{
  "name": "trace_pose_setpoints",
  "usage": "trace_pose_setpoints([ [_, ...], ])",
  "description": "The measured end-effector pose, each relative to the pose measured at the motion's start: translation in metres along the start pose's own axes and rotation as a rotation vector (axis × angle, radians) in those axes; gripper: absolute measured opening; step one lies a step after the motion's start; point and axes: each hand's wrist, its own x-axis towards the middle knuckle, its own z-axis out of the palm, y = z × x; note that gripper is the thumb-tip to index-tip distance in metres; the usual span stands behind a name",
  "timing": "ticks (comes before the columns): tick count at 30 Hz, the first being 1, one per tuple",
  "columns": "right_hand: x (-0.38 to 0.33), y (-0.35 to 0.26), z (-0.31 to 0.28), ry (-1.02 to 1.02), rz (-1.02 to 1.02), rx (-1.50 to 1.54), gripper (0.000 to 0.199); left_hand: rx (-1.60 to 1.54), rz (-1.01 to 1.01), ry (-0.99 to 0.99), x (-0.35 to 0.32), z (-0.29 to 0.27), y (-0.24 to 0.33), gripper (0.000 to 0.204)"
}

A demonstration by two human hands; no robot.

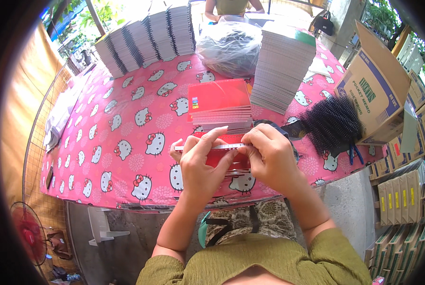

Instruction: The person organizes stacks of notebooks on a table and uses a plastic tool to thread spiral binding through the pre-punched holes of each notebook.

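Both my hands hold a small red-covered notebook [222, 154] edge-up over the near edge of the table. My left hand [200, 164] grips its left side, fingers laid along the top edge. My right hand [269, 159] pinches the top edge at the right. Just behind them lies a short stack of red-covered notebooks [219, 102]. A heap of black spiral binding coils [331, 123] lies to the right of my right hand.
A pink cartoon-cat tablecloth [127, 142] covers the table. Tall stacks of uncovered pads [281, 66] and rows of notebooks [146, 40] stand at the back beside a clear plastic bag [229, 47]. An open cardboard box [376, 90] sits right. A person stands across the table.
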Motion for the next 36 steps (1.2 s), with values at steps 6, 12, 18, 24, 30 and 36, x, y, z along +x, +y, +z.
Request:
trace_pose_setpoints([
  [6,0.008,-0.001,-0.035,-0.209,-0.006,-0.099,0.016,-0.079,0.007,-0.072,-0.007,-0.010,-0.002,0.042],
  [12,-0.023,0.093,-0.044,-0.733,0.509,-0.702,0.054,0.014,0.190,-0.060,0.006,-0.013,-0.002,0.037],
  [18,-0.040,0.115,-0.048,-0.495,0.612,-0.332,0.041,-0.102,0.169,-0.077,0.007,-0.007,-0.011,0.031],
  [24,-0.021,0.103,-0.074,-0.139,0.417,0.738,0.047,-0.168,0.178,-0.113,0.019,0.012,-0.003,0.026],
  [30,-0.010,0.101,-0.072,-0.300,0.285,1.092,0.031,-0.200,0.172,-0.169,0.020,0.017,0.000,0.027],
  [36,-0.003,0.105,-0.071,-0.361,0.273,0.911,0.029,-0.228,0.147,-0.302,0.027,0.015,0.000,0.029],
])
